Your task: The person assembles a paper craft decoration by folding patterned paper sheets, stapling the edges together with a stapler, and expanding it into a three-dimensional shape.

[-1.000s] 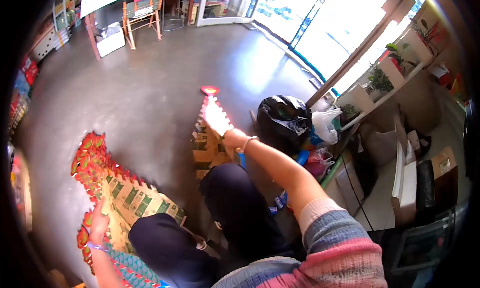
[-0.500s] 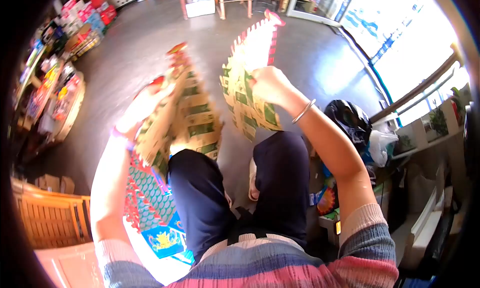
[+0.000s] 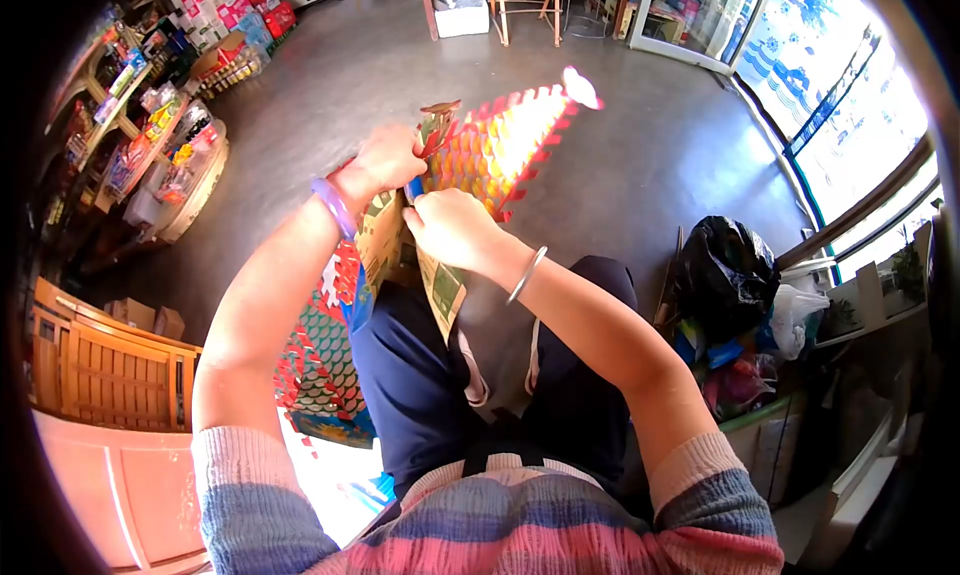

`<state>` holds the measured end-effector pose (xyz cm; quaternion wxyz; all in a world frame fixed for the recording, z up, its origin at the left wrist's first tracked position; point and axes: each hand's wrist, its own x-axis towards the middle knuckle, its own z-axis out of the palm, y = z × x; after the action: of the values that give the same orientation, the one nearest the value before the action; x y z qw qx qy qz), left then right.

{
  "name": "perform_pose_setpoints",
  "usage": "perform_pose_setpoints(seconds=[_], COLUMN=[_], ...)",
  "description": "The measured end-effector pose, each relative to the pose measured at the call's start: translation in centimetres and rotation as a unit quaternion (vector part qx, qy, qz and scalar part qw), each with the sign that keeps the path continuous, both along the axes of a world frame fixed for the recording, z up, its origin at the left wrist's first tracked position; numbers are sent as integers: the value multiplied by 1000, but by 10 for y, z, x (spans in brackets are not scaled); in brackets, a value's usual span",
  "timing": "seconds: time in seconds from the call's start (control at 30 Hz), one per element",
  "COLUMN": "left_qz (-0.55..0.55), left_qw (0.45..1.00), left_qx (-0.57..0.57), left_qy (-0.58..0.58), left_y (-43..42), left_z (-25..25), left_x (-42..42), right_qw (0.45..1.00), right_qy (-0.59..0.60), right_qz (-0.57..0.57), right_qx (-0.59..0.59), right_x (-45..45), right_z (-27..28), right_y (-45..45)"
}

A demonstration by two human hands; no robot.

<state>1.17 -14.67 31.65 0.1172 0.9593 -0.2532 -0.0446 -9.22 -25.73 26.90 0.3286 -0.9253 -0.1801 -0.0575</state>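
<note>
My left hand [image 3: 388, 155], with a purple bangle on the wrist, is closed on a folded sheet [image 3: 376, 237] whose tan side carries green blocks. Just below and to the right, my right hand [image 3: 455, 230] grips a second sheet [image 3: 495, 140], printed with yellow and orange scales and edged in red teeth. A tan and green flap [image 3: 442, 293] hangs under my right hand. Both hands are close together above my knees, and the sheets overlap there. Beside my left leg lies a teal scale-patterned sheet [image 3: 322, 360] with red edging.
A black plastic bag [image 3: 722, 265] and a white bag [image 3: 795, 310] lie to my right. Shelves of small goods [image 3: 160, 155] stand at the left. A slatted wooden chair [image 3: 115, 370] is near my left elbow. A glass door [image 3: 705, 20] stands at the far right.
My hands were apart with one sheet each; they have come together, the right moving left. The right sheet has turned, showing its yellow scaled side. The view has shifted.
</note>
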Motion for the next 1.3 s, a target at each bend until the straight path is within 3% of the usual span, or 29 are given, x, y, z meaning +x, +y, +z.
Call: perform_pose_setpoints(seconds=[0.07, 0.1, 0.13, 0.2, 0.27, 0.33, 0.47, 0.53, 0.6, 0.63, 0.73, 0.87, 1.0, 1.03, 1.17, 1.3], left_qz=[-14, -15, -63, -110, -129, -158, -196, -276, -310, -301, -335, -315, -254, -237, -227, -206], left_qw=[998, 998, 993, 979, 970, 957, 912, 879, 859, 867, 867, 897, 916, 921, 934, 953], left_qx=[12, 19, 2, 12, 44, 84, 202, 125, 129, 119, 184, 121, 67, 74, 79, -3], left_qy=[-56, -53, -102, -173, -201, -229, -298, -367, -387, -379, -320, -284, -302, -300, -265, -223], left_y=[4, 4, 7, 7, 6, 5, 2, 13, 19, 24, 40, 49, 47, 47, 46, 48], left_z=[-3, 4, 3, 16, 31, 46, 74, 66, 57, 47, -5, -68, -81, -82, -82, -85], left_x=[-4, -9, -11, -21, -30, -43, -85, -108, -147, -167, -210, -244, -246, -247, -250, -251], right_qw=[995, 966, 923, 821, 733, 684, 644, 644, 666, 646, 595, 536, 616, 607, 723, 739], right_qy=[50, 113, 223, 251, 279, 253, 174, 161, 156, 164, 189, 263, 310, 309, 266, 279], right_qz=[29, 24, -34, -47, -85, -134, -61, -9, 2, 75, 5, -10, -60, -78, -105, -100], right_qx=[81, 232, 313, 511, 615, 671, 742, 748, 729, 742, 781, 802, 721, 728, 628, 604], right_x=[10, 16, 22, 35, 47, 47, 22, 6, -23, -40, -86, -144, -191, -194, -190, -187], right_z=[-3, -3, 0, -9, -17, -10, 13, 16, 13, 4, -30, -75, -81, -82, -84, -98], right_y=[-9, -17, -29, -57, -77, -83, -85, -88, -89, -89, -66, -54, -24, -14, -5, -10])
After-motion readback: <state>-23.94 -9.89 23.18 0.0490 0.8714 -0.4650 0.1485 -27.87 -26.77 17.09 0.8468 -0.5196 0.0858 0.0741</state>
